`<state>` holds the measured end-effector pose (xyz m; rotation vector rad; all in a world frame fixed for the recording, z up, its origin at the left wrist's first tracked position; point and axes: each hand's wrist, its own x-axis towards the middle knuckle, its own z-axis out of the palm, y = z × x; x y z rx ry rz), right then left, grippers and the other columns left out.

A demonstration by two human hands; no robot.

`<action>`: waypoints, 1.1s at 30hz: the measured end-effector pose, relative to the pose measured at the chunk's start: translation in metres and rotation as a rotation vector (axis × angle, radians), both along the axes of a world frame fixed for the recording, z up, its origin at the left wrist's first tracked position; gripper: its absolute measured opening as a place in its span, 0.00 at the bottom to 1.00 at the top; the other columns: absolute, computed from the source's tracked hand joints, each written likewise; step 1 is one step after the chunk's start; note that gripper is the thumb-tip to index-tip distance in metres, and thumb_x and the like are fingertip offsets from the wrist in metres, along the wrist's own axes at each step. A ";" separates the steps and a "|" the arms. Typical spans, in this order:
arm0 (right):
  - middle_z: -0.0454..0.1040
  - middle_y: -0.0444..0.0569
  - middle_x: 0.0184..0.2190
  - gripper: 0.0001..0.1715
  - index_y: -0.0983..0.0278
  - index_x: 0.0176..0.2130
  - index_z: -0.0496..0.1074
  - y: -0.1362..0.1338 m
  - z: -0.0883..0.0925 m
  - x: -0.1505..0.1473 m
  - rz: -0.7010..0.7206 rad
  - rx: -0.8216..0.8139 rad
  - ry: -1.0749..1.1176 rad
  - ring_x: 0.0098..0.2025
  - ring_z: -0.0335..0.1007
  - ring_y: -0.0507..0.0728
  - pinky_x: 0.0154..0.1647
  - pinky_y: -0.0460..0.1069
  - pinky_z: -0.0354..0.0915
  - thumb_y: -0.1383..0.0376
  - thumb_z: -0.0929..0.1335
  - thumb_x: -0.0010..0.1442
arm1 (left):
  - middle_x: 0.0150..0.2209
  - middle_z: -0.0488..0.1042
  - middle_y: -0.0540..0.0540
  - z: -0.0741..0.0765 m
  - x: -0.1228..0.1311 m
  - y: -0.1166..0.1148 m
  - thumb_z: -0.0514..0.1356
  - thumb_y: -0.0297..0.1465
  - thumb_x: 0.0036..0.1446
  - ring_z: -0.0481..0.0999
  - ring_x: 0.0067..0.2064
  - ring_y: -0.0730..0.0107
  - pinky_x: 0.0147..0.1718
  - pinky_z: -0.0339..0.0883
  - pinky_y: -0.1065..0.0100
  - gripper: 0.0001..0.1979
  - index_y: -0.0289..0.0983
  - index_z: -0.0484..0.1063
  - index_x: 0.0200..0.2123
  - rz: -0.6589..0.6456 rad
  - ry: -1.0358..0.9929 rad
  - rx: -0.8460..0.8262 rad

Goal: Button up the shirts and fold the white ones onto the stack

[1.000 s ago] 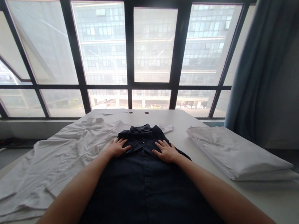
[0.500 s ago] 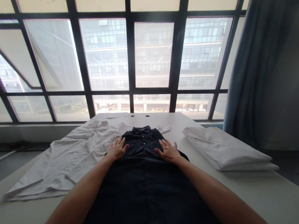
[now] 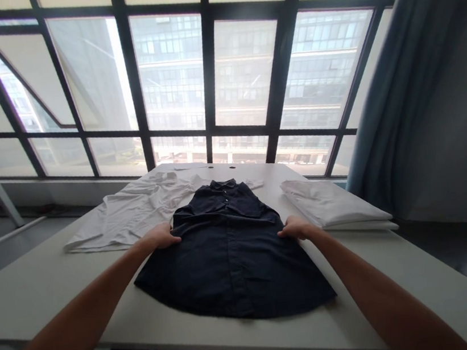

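Note:
A dark navy button-up shirt [image 3: 231,255] lies front up on the white table, its collar away from me and its hem toward me. My left hand [image 3: 164,236] grips the shirt's left edge, thumb on top and the other fingers mostly hidden. On the opposite edge, at about the same height, my right hand [image 3: 295,228] pinches the cloth in the same way. A few creases run across the shirt between and above my hands. To the left lies a rumpled white garment [image 3: 130,211], spread on the tabletop.
Folded white cloth [image 3: 336,201] is stacked at the right of the white table [image 3: 119,322]. The table's near edge runs below the shirt's hem. Large framed windows stand behind, a blue-grey curtain [image 3: 394,90] hangs at the right, and a white table frame [image 3: 1,194] stands far left.
My hands have gone from lying flat on the shirt's upper part to gripping its two side edges lower down. The view has shifted, so the whole hem and the table's near edge now show.

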<state>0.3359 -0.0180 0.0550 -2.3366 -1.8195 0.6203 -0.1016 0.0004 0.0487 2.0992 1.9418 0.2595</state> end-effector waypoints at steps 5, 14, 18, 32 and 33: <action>0.72 0.47 0.26 0.15 0.70 0.36 0.72 -0.017 -0.001 0.001 -0.042 -0.056 0.177 0.25 0.72 0.53 0.23 0.46 0.68 0.65 0.75 0.50 | 0.53 0.76 0.38 -0.004 -0.013 -0.036 0.67 0.38 0.44 0.75 0.53 0.53 0.50 0.70 0.63 0.34 0.33 0.68 0.56 -0.016 -0.097 -0.116; 0.72 0.48 0.28 0.19 0.70 0.41 0.70 -0.041 0.011 0.015 -0.015 -0.141 0.169 0.22 0.68 0.51 0.20 0.44 0.65 0.66 0.75 0.50 | 0.56 0.74 0.40 -0.013 -0.024 -0.067 0.65 0.41 0.44 0.72 0.57 0.52 0.54 0.68 0.61 0.47 0.36 0.55 0.67 -0.092 -0.261 -0.061; 0.73 0.50 0.30 0.22 0.70 0.43 0.70 -0.049 0.018 0.016 0.012 -0.126 0.182 0.23 0.68 0.51 0.19 0.44 0.63 0.63 0.75 0.50 | 0.47 0.78 0.42 0.017 -0.013 -0.080 0.61 0.39 0.48 0.77 0.50 0.51 0.48 0.72 0.59 0.38 0.39 0.61 0.63 -0.113 -0.250 -0.105; 0.74 0.52 0.35 0.22 0.71 0.52 0.68 -0.064 0.032 -0.008 0.057 -0.068 0.262 0.26 0.69 0.52 0.16 0.43 0.61 0.68 0.68 0.58 | 0.49 0.75 0.31 0.025 0.169 -0.112 0.59 0.26 0.48 0.78 0.48 0.45 0.42 0.73 0.58 0.23 0.36 0.70 0.50 -0.554 0.075 -0.125; 0.74 0.52 0.35 0.22 0.71 0.52 0.68 -0.064 0.033 -0.008 0.058 -0.068 0.261 0.26 0.69 0.52 0.16 0.43 0.61 0.68 0.67 0.58 | 0.48 0.75 0.32 0.021 0.171 -0.112 0.59 0.26 0.48 0.79 0.45 0.46 0.39 0.74 0.59 0.22 0.37 0.70 0.50 -0.559 0.065 -0.158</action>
